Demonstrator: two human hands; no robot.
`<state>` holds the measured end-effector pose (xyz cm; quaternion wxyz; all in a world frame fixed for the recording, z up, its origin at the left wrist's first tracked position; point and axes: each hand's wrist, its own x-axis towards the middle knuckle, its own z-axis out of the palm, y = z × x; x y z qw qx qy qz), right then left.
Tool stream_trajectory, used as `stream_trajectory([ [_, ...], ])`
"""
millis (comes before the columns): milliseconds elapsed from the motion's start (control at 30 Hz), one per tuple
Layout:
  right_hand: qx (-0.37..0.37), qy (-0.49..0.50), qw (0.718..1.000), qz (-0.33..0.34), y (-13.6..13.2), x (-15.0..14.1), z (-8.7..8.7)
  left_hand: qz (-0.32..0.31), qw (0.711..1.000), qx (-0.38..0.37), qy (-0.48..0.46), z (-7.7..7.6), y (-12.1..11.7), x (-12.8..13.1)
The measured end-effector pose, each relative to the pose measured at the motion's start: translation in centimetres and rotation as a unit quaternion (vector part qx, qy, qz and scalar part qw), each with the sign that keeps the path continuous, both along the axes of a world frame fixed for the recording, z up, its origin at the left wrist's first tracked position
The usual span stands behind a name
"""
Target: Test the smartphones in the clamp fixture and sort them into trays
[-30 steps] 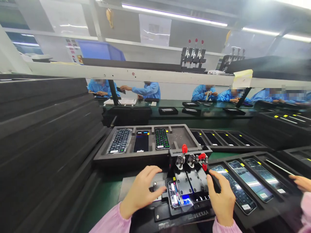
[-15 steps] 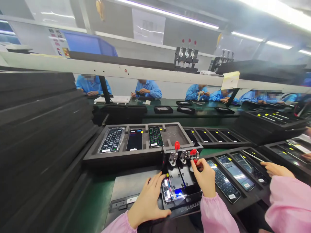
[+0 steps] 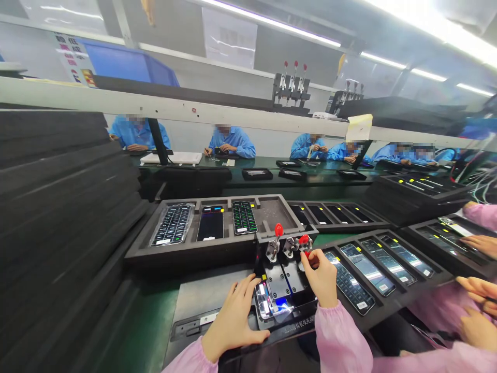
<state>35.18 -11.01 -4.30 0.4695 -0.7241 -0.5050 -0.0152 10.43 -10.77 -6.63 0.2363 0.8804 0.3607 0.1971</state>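
- Phone panel [image 3: 262,301], lit up, lies in the clamp fixture [image 3: 298,325], just right of the fingertips of the left hand [image 3: 234,320] and below left of the fingertips of the right hand [image 3: 323,274].
- Left fingers lie close together along the fixture's left side; the thumb is spread wide of them, its tip near the fixture's front edge. How firmly they press, I cannot tell.
- Right thumb and forefinger pinch a red grip [image 3: 306,253] at the fixture's right end.
- Just above those pinching fingertips sits a second red lever [image 3: 304,239], tilted over; up and left of them, a third red lever [image 3: 278,230] stands upright.
- Metal plates [image 3: 276,282] cover part of the panel, between the two hands' fingers.
- Yellow tab [image 3: 264,277] marks the panel's far end, near the left fingertips.
- Beyond the left fingers, a foam tray [image 3: 194,254] carries a plastic-wrapped panel [image 3: 173,224], a dark panel [image 3: 210,224] and a green-grid panel [image 3: 244,217].
- Right of the right fingers, a slanted tray [image 3: 388,310] holds four panels; beyond them, a farther tray [image 3: 349,227] holds four dark ones.
- Well left of the left fingers rises a stack of black trays [image 3: 58,233].
- Far to the right of both hands, a co-worker's hand [image 3: 479,327] shows beside pink sleeves.
- Well beyond all the fingers, people in blue [image 3: 233,141] sit at another bench.
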Motion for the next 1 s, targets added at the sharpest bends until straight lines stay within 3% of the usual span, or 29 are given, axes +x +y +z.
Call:
stream_trajectory([
  [633, -0.015, 0.006, 0.999, 0.033, -0.1, 0.5, 0.7, 0.001, 1.000, -0.001, 0.001, -0.3, 0.0, -0.2],
  [767, 0.030, -0.001, 0.999, -0.044, -1.1, 0.8, 2.2, 0.001, 1.000, -0.002, 0.006, -0.1, 0.1, -0.2],
  [900, 0.148, 0.011, 0.982, -0.119, -3.5, 1.0, 4.3, 0.012, 1.000, -0.004, -0.001, 0.4, -0.2, -2.5],
  [1000, 0.179, 0.029, 0.981, -0.069, -5.6, -1.0, 4.7, 0.044, 0.999, -0.022, 0.001, 0.4, -0.7, -6.4],
])
